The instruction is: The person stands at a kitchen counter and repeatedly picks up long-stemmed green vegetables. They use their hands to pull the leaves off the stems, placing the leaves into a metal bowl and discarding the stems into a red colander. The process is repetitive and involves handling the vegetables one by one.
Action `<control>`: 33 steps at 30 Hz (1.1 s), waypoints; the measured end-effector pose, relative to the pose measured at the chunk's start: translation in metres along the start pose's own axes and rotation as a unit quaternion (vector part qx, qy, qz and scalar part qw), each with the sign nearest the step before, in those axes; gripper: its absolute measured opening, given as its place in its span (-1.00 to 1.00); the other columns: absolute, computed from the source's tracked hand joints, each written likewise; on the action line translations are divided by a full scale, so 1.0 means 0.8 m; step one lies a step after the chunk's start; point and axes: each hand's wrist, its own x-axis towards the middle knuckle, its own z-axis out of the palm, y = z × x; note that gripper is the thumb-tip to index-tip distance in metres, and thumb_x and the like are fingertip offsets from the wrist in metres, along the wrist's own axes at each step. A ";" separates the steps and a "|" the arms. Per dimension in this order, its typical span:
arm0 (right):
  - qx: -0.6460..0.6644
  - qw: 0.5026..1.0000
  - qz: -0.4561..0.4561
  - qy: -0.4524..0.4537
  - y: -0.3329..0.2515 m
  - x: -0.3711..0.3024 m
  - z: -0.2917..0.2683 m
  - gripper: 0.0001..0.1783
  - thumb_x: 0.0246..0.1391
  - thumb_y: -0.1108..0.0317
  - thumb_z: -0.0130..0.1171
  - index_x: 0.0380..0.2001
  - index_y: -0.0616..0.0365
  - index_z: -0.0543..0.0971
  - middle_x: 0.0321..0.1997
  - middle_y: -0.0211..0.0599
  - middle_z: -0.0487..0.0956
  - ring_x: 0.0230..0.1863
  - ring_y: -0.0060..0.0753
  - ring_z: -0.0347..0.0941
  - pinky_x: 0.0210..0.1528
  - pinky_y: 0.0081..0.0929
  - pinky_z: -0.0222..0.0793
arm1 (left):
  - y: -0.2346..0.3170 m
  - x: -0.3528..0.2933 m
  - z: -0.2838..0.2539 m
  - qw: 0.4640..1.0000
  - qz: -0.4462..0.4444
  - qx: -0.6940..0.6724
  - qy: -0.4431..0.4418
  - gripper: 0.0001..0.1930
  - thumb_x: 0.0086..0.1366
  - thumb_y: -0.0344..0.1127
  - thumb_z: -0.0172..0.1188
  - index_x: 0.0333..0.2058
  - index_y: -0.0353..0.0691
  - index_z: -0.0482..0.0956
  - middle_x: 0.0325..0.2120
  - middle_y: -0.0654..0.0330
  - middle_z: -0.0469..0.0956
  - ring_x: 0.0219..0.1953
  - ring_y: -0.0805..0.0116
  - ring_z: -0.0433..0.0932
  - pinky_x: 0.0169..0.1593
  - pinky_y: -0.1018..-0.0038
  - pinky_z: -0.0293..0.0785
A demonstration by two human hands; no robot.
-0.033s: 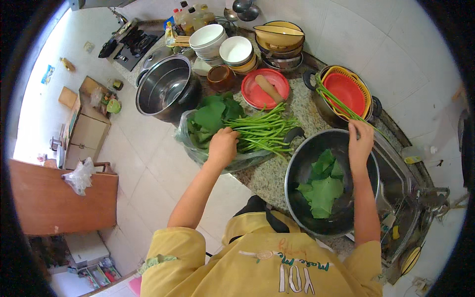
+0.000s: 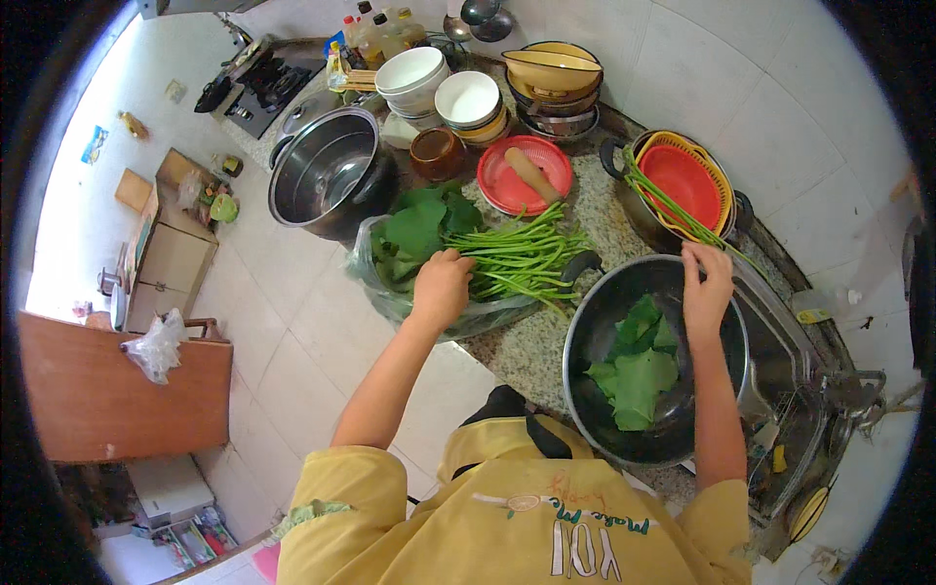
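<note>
A bunch of leafy greens (image 2: 517, 253) with long thin stalks lies in a clear plastic bag (image 2: 375, 302) on the counter. My left hand (image 2: 442, 288) is closed on the stalks beside the broad leaves; whether it grips one or several is hidden. Over a dark metal basin (image 2: 585, 400), my right hand (image 2: 708, 292) hangs with bent fingers, thumb and forefinger a little apart, and nothing visible in them. Torn green leaves (image 2: 639, 375) rest on the basin's bottom. Just beyond my right fingertips, several loose stalks (image 2: 673, 203) lie across a red basket (image 2: 680, 175).
The red basket sits inside a yellow one on a two-handled pot (image 2: 639, 210). A large steel pot (image 2: 327, 175), stacked bowls (image 2: 409, 83) and a red strainer (image 2: 502, 190) holding a wooden rod stand farther back. At the right is a sink with a faucet (image 2: 853, 385).
My right hand has moved slightly down and left, away from the loose stalks on the red basket. My left hand keeps almost the same place.
</note>
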 end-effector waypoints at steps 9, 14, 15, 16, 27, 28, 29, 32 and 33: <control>0.185 0.967 0.164 -0.054 -0.080 -0.067 -0.019 -0.90 -0.13 0.49 0.13 -0.45 0.22 0.57 -0.41 -0.31 0.51 -0.37 -0.49 0.39 -0.29 -0.63 0.28 | -0.018 0.024 0.007 0.992 0.025 0.101 0.077 -0.79 -0.13 -0.53 0.04 -0.43 -0.18 0.51 -0.46 0.18 0.41 -0.25 0.18 0.33 -0.20 0.30 0.28; 0.182 0.963 0.190 -0.060 -0.077 -0.085 -0.032 -0.89 -0.12 0.48 0.13 -0.44 0.21 0.57 -0.40 -0.32 0.51 -0.37 -0.50 0.39 -0.28 -0.64 0.27 | -0.018 0.035 -0.014 0.996 -0.006 0.087 0.000 -0.86 -0.15 -0.45 0.14 -0.51 -0.13 0.56 -0.49 0.20 0.43 -0.29 0.19 0.34 -0.27 0.33 0.26; 0.181 0.961 0.199 -0.057 -0.075 -0.089 -0.034 -0.89 -0.12 0.47 0.13 -0.44 0.21 0.57 -0.40 -0.33 0.51 -0.37 -0.51 0.39 -0.28 -0.64 0.27 | -0.020 0.037 -0.020 0.998 -0.005 0.068 -0.008 -0.89 -0.15 -0.43 0.15 -0.54 -0.14 0.56 -0.50 0.20 0.42 -0.30 0.19 0.34 -0.27 0.33 0.26; 0.185 0.960 0.202 -0.053 -0.076 -0.091 -0.037 -0.89 -0.11 0.47 0.13 -0.44 0.21 0.57 -0.40 -0.32 0.51 -0.37 -0.51 0.39 -0.28 -0.65 0.27 | -0.021 0.038 -0.026 1.000 0.009 0.029 -0.001 -0.93 -0.15 -0.41 0.17 -0.58 -0.20 0.56 -0.54 0.15 0.44 -0.34 0.16 0.36 -0.28 0.31 0.28; 0.388 0.865 0.259 -0.187 -0.154 -0.092 -0.036 -0.80 -0.09 0.52 0.10 -0.31 0.21 0.54 -0.41 -0.35 0.48 -0.43 -0.58 0.38 -0.38 -0.69 0.28 | 0.125 0.011 -0.088 0.946 0.251 -0.171 0.109 -0.84 -0.18 -0.51 0.13 -0.51 -0.21 0.50 -0.53 0.16 0.46 -0.35 0.19 0.44 -0.10 0.26 0.34; 0.400 0.861 0.267 -0.164 -0.159 -0.089 -0.039 -0.80 -0.07 0.51 0.09 -0.30 0.23 0.53 -0.41 -0.35 0.48 -0.44 -0.58 0.38 -0.38 -0.69 0.28 | 0.146 0.006 -0.084 0.941 0.264 -0.188 0.100 -0.82 -0.19 -0.50 0.14 -0.48 -0.21 0.50 -0.51 0.17 0.45 -0.32 0.20 0.43 -0.08 0.26 0.31; 0.412 0.857 0.276 -0.140 -0.162 -0.087 -0.043 -0.81 -0.06 0.50 0.08 -0.30 0.24 0.52 -0.40 -0.35 0.48 -0.45 -0.58 0.38 -0.39 -0.69 0.29 | 0.163 0.002 -0.080 0.934 0.277 -0.206 0.091 -0.80 -0.19 -0.49 0.14 -0.46 -0.21 0.49 -0.49 0.19 0.44 -0.29 0.22 0.42 -0.06 0.27 0.28; 0.419 0.862 0.280 -0.056 -0.154 -0.087 -0.060 -0.86 -0.01 0.48 0.05 -0.34 0.27 0.50 -0.39 -0.35 0.47 -0.47 -0.58 0.38 -0.39 -0.67 0.31 | 0.191 -0.001 -0.074 0.927 0.275 -0.250 0.050 -0.77 -0.14 -0.44 0.20 -0.40 -0.17 0.52 -0.40 0.20 0.49 -0.22 0.21 0.43 -0.05 0.26 0.29; 0.418 0.864 0.279 -0.025 -0.150 -0.089 -0.067 -0.87 0.00 0.46 0.04 -0.36 0.28 0.49 -0.39 -0.35 0.47 -0.48 -0.58 0.38 -0.39 -0.67 0.31 | 0.196 0.000 -0.075 0.922 0.274 -0.272 0.025 -0.77 -0.13 -0.43 0.20 -0.38 -0.18 0.52 -0.38 0.19 0.49 -0.21 0.20 0.43 -0.04 0.27 0.29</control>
